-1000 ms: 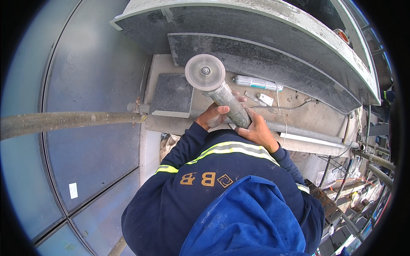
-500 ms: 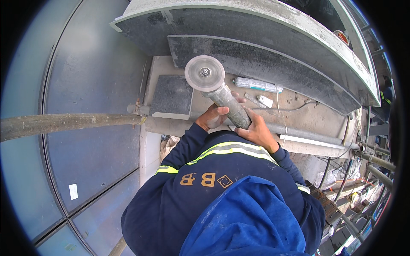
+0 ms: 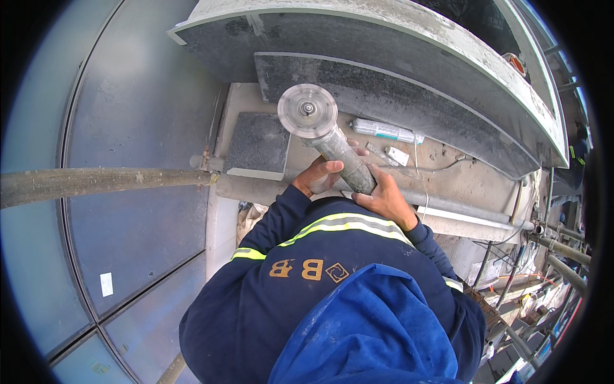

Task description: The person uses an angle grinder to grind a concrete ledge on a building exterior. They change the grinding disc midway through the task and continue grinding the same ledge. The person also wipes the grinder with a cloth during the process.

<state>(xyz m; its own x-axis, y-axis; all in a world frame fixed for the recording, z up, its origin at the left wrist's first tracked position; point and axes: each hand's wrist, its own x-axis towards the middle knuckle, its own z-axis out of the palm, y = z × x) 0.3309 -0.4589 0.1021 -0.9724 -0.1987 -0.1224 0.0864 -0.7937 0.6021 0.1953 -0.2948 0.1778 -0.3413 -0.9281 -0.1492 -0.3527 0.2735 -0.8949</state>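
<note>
At the far left, a dusty scaffold tube (image 3: 96, 182) runs across the glass panels (image 3: 134, 96) toward a concrete ledge (image 3: 448, 168). On that ledge lies a small dark granite tile (image 3: 259, 146), flat and apart from the tool.

Just right of the tile is the angle grinder (image 3: 339, 157), held up with its round cutting disc (image 3: 307, 110) facing the camera. The disc looks clear of the tile and of the long granite slab (image 3: 396, 96) behind it, though I cannot tell whether it is turning. The left hand (image 3: 318, 176) is wrapped around the lower part of the grinder's body, fingers clenched on it. The right hand (image 3: 384, 200) grips the body from the other side (the thumb lies along the casing). Both come out of dark blue sleeves with reflective bands.

Further right on the ledge lie a sealant cartridge (image 3: 384, 131) and a small white block (image 3: 398, 155). A grey pipe (image 3: 473, 214) runs along the ledge's edge.

My judgement is that the step in hand is positioning: the tool is held ready but is not against any stone. Bringing the disc down to a surface would call for a firm two-handed hold and a steady angle. It would also need the disc kept off the cartridge and the loose wire beside it.
</note>
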